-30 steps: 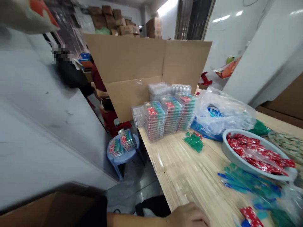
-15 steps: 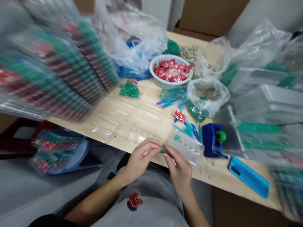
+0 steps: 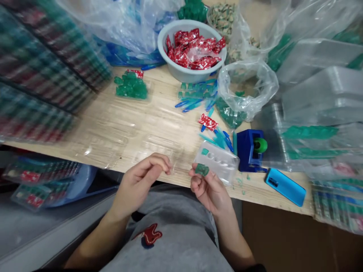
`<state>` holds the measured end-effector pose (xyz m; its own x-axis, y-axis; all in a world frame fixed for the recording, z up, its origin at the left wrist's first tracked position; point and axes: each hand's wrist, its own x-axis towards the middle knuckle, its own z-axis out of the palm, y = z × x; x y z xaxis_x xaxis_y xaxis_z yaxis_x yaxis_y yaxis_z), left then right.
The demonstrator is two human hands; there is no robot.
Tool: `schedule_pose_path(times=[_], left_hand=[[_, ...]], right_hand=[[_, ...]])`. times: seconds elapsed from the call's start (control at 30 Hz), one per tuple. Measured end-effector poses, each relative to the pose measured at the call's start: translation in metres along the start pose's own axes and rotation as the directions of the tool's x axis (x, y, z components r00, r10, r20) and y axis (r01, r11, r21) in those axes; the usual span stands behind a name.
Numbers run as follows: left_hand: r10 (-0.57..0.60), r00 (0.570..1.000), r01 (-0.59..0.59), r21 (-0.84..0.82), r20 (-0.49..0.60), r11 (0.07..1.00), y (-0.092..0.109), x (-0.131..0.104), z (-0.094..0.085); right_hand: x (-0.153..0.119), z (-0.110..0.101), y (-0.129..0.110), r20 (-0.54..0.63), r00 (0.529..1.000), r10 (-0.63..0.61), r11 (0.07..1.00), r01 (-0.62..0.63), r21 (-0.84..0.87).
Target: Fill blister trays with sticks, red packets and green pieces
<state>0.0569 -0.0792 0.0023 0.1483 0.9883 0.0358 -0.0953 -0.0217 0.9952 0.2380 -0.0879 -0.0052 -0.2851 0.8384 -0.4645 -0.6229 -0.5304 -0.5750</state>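
My right hand [image 3: 211,189] pinches a small green translucent plastic piece [image 3: 201,169] between thumb and fingers, above the table's front edge. My left hand [image 3: 143,181] is apart from it to the left, fingers curled and thumb pressed against them; whether anything tiny is inside is hidden. Just behind my right hand lies a clear plastic blister tray [image 3: 219,161] with one green piece [image 3: 204,151] at its corner. Flat clear trays [image 3: 155,145] lie on the wood beyond my left hand.
A blue tape dispenser [image 3: 249,150] and a blue phone [image 3: 286,187] are at right. Red packets fill a pale bowl [image 3: 167,65] behind. Green pieces [image 3: 131,86] are heaped left, blue sticks [image 3: 195,102] lie mid-table. Packed trays [image 3: 42,64] stack left; an open plastic bag [image 3: 246,90] stands right.
My hands have come apart: the left moved left, while the right keeps the green piece, now raised and turned into view. The head view has shifted closer to the table.
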Motion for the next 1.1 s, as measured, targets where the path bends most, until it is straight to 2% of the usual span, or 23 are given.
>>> schedule_pose_path(times=[0.1,0.17,0.23,0.3,0.37,0.43,0.53,0.63,0.7,0.73,0.8,0.9,1.0,1.1], left_hand=[[0.182,0.979,-0.203,0.342,0.091,0.918,-0.002,-0.002,0.009],[0.274,0.944,-0.329,0.463,0.184,0.823,-0.004,-0.003,0.018],[0.309,0.92,-0.392,0.527,0.241,0.754,-0.008,-0.002,0.025],[0.314,0.911,-0.411,0.549,0.266,0.728,-0.012,-0.002,0.028],[0.296,0.907,-0.417,0.555,0.298,0.719,-0.016,-0.001,0.03],[0.261,0.904,-0.417,0.563,0.34,0.714,-0.019,-0.002,0.031],[0.199,0.9,-0.398,0.543,0.389,0.739,-0.022,-0.003,0.033],[0.154,0.915,-0.335,0.49,0.373,0.805,-0.025,-0.004,0.033],[0.138,0.927,-0.3,0.468,0.348,0.831,-0.029,-0.005,0.032],[0.132,0.931,-0.288,0.463,0.34,0.838,-0.031,-0.005,0.031],[0.121,0.934,-0.274,0.456,0.336,0.847,-0.034,-0.006,0.029],[0.094,0.936,-0.251,0.457,0.339,0.853,-0.037,-0.007,0.026],[0.071,0.937,-0.233,0.458,0.343,0.858,-0.038,-0.007,0.026],[0.069,0.931,-0.239,0.455,0.359,0.858,-0.039,-0.007,0.027]], right_hand=[[-0.002,-0.002,0.001,-0.02,1.0,0.0,1.0,0.0,-0.004],[-0.004,-0.006,0.004,-0.047,0.998,-0.031,0.998,0.027,-0.064],[-0.007,-0.011,0.008,-0.07,0.995,-0.064,0.988,0.054,-0.143],[-0.01,-0.017,0.012,-0.076,0.992,-0.102,0.961,0.078,-0.266],[-0.012,-0.023,0.015,-0.065,0.985,-0.157,0.887,0.112,-0.448],[-0.013,-0.029,0.016,-0.05,0.976,-0.214,0.785,0.141,-0.604],[-0.014,-0.042,0.008,-0.045,0.95,-0.309,0.653,0.178,-0.737],[-0.01,-0.063,-0.014,-0.041,0.868,-0.496,0.431,0.205,-0.879],[-0.003,-0.077,-0.031,0.007,0.801,-0.599,0.245,0.191,-0.951],[0.002,-0.083,-0.038,0.047,0.784,-0.619,0.153,0.18,-0.972],[0.011,-0.091,-0.049,0.142,0.788,-0.599,-0.013,0.168,-0.986],[0.022,-0.094,-0.054,0.265,0.824,-0.5,-0.21,0.182,-0.961],[0.028,-0.094,-0.05,0.337,0.839,-0.427,-0.35,0.19,-0.917],[0.031,-0.098,-0.043,0.371,0.839,-0.399,-0.443,0.178,-0.879]])
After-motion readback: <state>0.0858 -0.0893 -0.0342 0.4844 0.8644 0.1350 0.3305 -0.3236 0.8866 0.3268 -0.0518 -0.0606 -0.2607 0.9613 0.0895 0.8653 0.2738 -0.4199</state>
